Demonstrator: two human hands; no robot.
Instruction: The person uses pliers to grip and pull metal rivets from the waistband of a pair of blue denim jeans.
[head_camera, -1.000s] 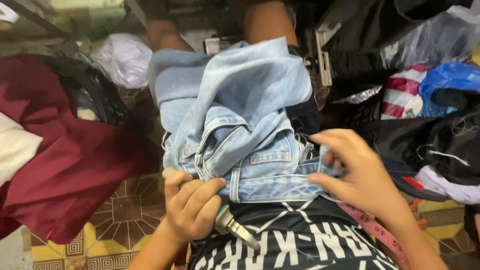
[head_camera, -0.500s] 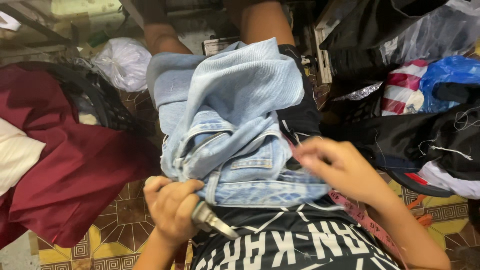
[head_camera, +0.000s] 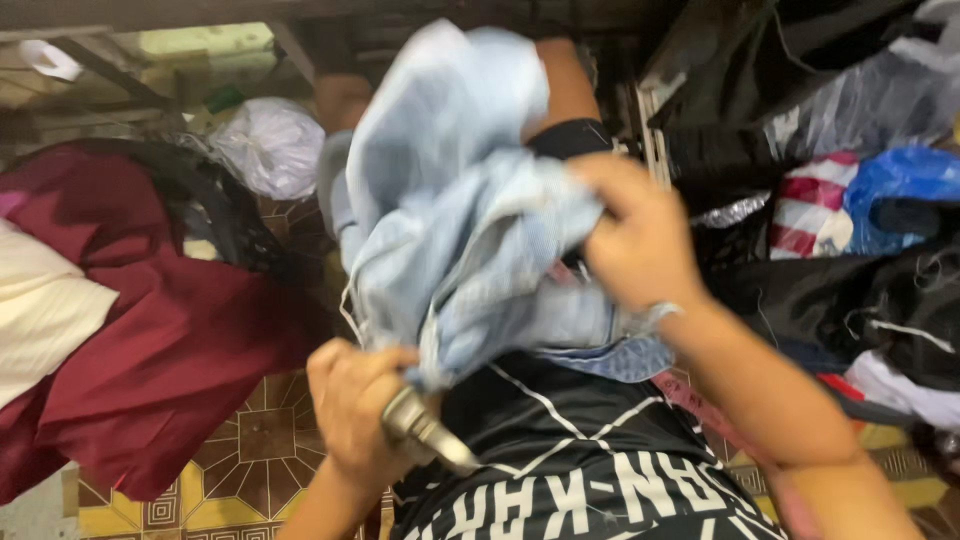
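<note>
Tiled floor (head_camera: 250, 440), right hand (head_camera: 640, 240) gripping denim garment (head_camera: 450, 230)

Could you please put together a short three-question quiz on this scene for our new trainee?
1. True or false: the right hand grips the denim garment.
2. What does the left hand hold besides denim? A) a metal tool B) a phone C) a cup
3. What colour is the cloth lying on the tiled floor to the person's left?

Key:
1. True; it bunches the pale blue denim, lifted over the lap.
2. A; a metal tool, perhaps scissors, though blur hides its exact kind.
3. Dark red.
</note>
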